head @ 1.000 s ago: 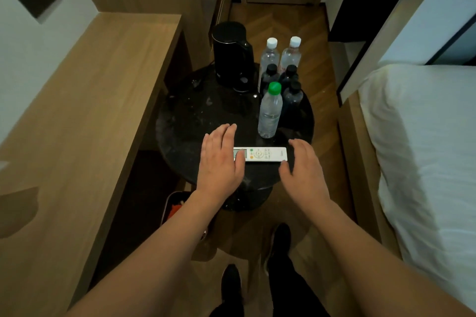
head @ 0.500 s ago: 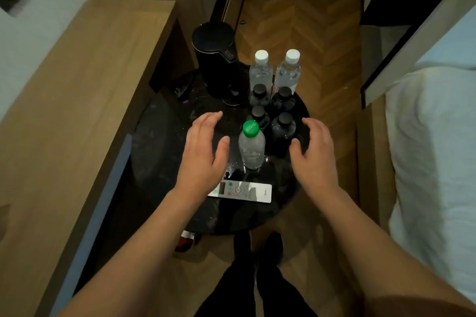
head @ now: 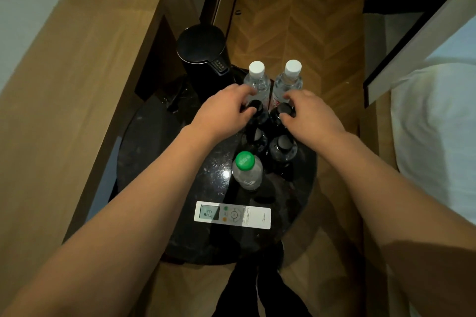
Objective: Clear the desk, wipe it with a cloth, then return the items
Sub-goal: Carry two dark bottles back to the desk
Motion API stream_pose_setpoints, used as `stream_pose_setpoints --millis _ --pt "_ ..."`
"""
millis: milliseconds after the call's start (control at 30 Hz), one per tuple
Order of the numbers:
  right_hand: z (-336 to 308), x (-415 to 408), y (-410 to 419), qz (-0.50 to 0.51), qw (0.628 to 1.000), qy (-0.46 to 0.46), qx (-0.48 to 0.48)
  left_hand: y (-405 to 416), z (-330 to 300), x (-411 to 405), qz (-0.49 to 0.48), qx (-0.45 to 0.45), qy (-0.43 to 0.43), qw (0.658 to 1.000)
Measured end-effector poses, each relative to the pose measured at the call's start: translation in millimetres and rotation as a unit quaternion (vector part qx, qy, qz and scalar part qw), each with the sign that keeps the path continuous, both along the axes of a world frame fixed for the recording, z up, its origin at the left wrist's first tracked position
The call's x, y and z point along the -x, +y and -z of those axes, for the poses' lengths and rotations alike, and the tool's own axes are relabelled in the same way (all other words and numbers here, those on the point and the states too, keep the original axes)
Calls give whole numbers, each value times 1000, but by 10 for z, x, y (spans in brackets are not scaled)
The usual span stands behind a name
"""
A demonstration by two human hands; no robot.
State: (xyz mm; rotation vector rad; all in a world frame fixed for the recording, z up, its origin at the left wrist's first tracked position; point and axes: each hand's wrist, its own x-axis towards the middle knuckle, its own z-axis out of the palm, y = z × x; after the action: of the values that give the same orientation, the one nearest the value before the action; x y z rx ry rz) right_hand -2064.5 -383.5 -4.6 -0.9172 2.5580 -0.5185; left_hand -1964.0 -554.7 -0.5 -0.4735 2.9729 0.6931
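A round black table (head: pixel 154 152) is seen at the centre of the frame, with a wooden desk (head: pixel 64 100) along the left edge and a white bed (head: pixel 438 136) at the right. At the table's upper edge a black kettle (head: pixel 203 59) stands, and just right of it two white-capped bottles (head: pixel 257 77) are set side by side. Below these, four black-capped bottles (head: pixel 283 147) are grouped in a square. The upper left one is pinched at its cap by the curled fingers of the left hand (head: pixel 226 113); the upper right one is gripped at its cap in the same way by the right hand (head: pixel 309 116). A green-capped bottle (head: pixel 246 170) stands upright below the group, and a white remote (head: pixel 231 215) lies flat near the table's lower edge, display to the left.
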Motion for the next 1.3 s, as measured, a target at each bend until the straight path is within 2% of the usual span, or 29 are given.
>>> stream_pose_setpoints --millis 267,500,600,767,1000,1300 --pt "141 120 -180 -12 997 -12 -76 -38 181 235 28 49 -42 998" --pt "207 107 -202 -12 995 -5 -100 -19 297 205 9 21 -71 997" --pt "147 147 -172 -8 996 -13 -93 -44 300 133 -27 -6 -44 999" --pt "-60 78 -131 4 999 8 -40 -104 156 -111 -135 -70 48 987" --pt "-323 -76 -192 6 999 44 8 -184 -63 -360 -170 -81 136 973" --pt "-646 -338 -441 -43 992 92 75 -297 -136 -797 -225 -79 179 954"
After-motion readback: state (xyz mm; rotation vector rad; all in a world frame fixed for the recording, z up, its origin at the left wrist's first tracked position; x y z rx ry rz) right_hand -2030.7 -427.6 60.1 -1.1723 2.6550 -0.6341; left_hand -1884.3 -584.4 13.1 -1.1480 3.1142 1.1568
